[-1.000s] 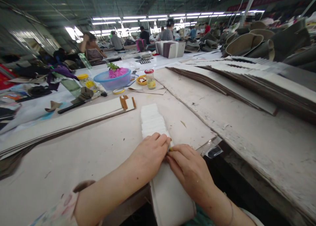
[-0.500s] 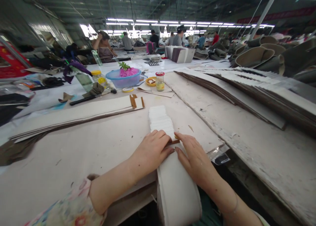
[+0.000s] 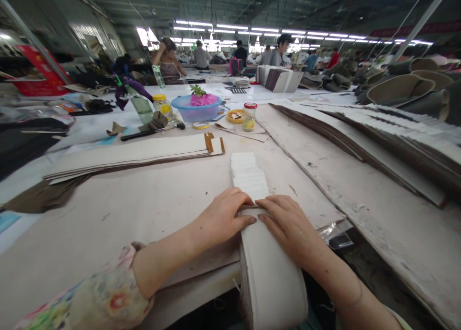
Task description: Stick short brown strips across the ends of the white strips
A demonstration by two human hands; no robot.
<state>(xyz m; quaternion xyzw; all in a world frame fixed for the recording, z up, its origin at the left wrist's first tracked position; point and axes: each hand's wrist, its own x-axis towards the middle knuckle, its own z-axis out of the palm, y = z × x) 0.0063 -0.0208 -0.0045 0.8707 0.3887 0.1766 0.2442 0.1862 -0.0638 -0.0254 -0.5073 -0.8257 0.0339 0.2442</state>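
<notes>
A stack of long pale strips [image 3: 275, 272] hangs over the table's front edge, its layers showing along the left side. At the stack's upper end, white stepped ends [image 3: 248, 174] fan out flat on the table. My left hand [image 3: 228, 213] is closed on the top strip's far edge, thumb on the near side and fingers beyond it. Facing it from the right, my right hand [image 3: 288, 224] pinches the same edge with fingers bent and thumb low. The fingertips of both hands nearly meet, and they partly hide the edge between them.
Left lies another pile of pale strips [image 3: 126, 159] with brown-taped ends. Behind it are a brush [image 3: 153, 132], a blue basin [image 3: 196, 110], a red-lidded jar [image 3: 249, 117] and a yellow dish [image 3: 236, 116]. Stacked panels [image 3: 360, 138] lie right; people work farther back.
The brown band that showed between my hands is out of sight, and the strip's edge now looks folded. My fingers have closed in along it. The whole view has shifted slightly.
</notes>
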